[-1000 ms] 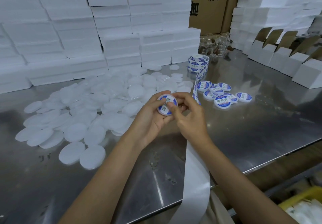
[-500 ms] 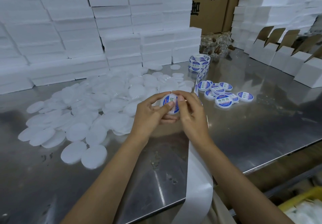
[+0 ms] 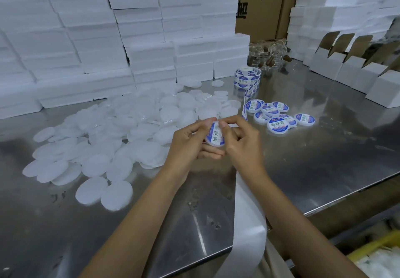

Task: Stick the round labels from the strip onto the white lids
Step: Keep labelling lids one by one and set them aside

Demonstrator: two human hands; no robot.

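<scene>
Both hands meet above a steel surface (image 3: 324, 148): the left hand (image 3: 186, 145) cradles a white lid (image 3: 215, 136) tilted on edge, fingers curled beneath it, while the right hand (image 3: 240, 143) pinches at the lid's upper rim, thumb pressed on the blue-and-white round label (image 3: 216, 134) on its face. Blank backing strip (image 3: 249, 223) runs from under the right hand toward the person and drops over the surface's near edge. Beyond the right hand the strip (image 3: 245, 104) climbs to a label roll (image 3: 247, 78) standing farther back. Just right of the hands lies a cluster of labelled lids (image 3: 279, 124), some overlapping. Left of and beyond the hands spreads a loose heap of plain white lids (image 3: 108, 139), partly hidden by the left hand. Stacked white foam blocks (image 3: 140, 40) wall off the far side, with brown cartons (image 3: 259, 1) behind them and clear jars (image 3: 268, 55) past the roll. Open white boxes (image 3: 357, 68) line up far right. A yellow bin (image 3: 376, 254) shows below the surface at the near right.
</scene>
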